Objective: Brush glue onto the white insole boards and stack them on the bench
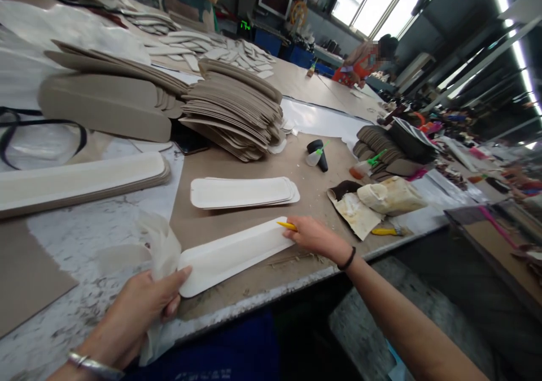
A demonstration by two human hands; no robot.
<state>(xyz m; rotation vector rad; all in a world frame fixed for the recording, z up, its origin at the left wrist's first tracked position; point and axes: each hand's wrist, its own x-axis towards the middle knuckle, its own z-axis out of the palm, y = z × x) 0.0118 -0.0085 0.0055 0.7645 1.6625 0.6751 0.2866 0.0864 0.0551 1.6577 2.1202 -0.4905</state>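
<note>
On the near side of a bench (80,245), 1 long white strip (237,258) lies slanted, the left hand (148,302) pinching its left end and a crumpled translucent sheet (163,245), the right hand (311,237) pinching a yellow pointed tool (287,224) over the strip's right end.

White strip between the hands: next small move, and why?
I'd probably draw the crumpled film clear of the white strip with the left hand. The film bunches around that hand, right at the strip's left end, where the thumb rests. The right hand, gripping a yellow pointed tool, is at the other end and could steady it.
</note>
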